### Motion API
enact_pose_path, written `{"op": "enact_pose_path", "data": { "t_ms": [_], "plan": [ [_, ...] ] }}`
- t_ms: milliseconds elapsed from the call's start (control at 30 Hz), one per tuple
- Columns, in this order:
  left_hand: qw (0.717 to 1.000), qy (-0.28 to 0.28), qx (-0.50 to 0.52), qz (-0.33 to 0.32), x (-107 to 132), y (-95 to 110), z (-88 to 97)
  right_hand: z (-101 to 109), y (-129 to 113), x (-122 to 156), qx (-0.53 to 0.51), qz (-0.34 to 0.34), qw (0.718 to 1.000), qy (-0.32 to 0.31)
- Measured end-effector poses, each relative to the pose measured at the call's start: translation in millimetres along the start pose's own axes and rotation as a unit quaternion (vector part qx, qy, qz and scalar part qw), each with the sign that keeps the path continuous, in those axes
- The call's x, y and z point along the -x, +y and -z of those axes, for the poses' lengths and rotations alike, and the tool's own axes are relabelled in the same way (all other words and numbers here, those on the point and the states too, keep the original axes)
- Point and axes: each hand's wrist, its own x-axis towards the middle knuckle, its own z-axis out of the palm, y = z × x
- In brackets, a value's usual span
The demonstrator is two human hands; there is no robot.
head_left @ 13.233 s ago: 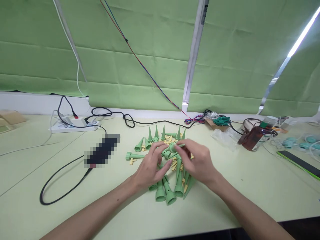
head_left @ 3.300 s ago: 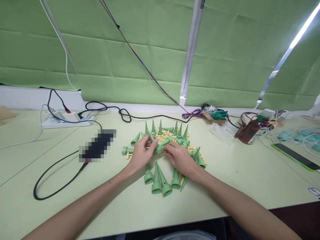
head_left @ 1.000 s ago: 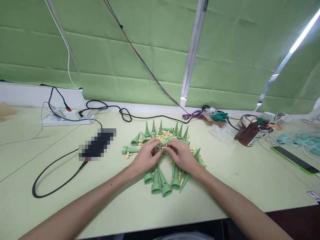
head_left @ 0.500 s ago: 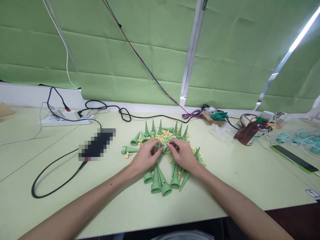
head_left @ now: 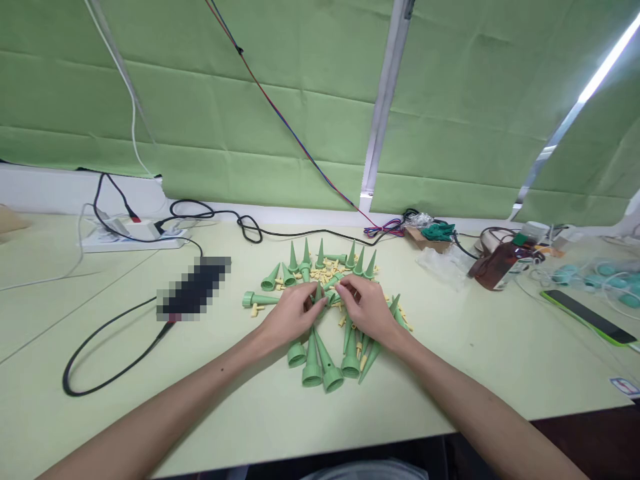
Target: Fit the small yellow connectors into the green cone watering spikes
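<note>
My left hand (head_left: 299, 312) is closed around a green plastic watering spike (head_left: 319, 292), its pointed tip rising between thumb and fingers. Opposite it, my right hand (head_left: 367, 305) has thumb and forefinger pinched together; whatever sits between them is too small to make out. Small yellow valve pieces (head_left: 330, 270) lie heaped just beyond both hands. Several green spikes stand point-up behind the heap, among them one spike (head_left: 359, 263) at the back right. On the near side more spikes lie flat, such as a wide-ended spike (head_left: 312, 373), partly under my wrists.
A power strip (head_left: 135, 241) and a blurred dark device (head_left: 195, 290) with a looped cable are at left. To the right stand a brown bottle (head_left: 497, 267), a plastic bag (head_left: 440, 265) and a green-edged phone (head_left: 587, 317). A black cable (head_left: 300, 233) runs along the back.
My right fingertips have shifted slightly up and right, a little farther from the spike in my left hand. The left hand stays almost in place, and the other pieces look unmoved.
</note>
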Motion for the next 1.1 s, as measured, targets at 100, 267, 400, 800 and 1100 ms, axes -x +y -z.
{"op": "enact_pose_path", "data": {
  "t_ms": [100, 267, 400, 800, 1100],
  "plan": [
    [1.0, -0.015, -0.017, 0.005, -0.1, -1.2, 0.0, 0.2, 0.3, -0.1, -0.001, -0.001, 1.0, -0.001],
    [0.999, -0.042, -0.017, -0.001, -0.4, -4.4, 1.2, -0.6, 1.0, -0.2, -0.005, 0.0, 1.0, -0.004],
    [0.999, -0.049, -0.022, -0.006, -1.3, -5.6, 2.6, -0.8, 1.4, -0.2, -0.002, 0.002, 1.0, -0.004],
    [0.976, -0.016, 0.198, 0.085, -4.4, -1.9, 1.9, 0.8, -1.9, -0.8, -0.009, 0.024, 0.999, -0.021],
    [0.958, -0.006, 0.269, 0.1, -4.8, 1.2, 1.9, -0.2, -3.0, 0.9, -0.015, 0.038, 0.998, -0.048]
  ]
}}
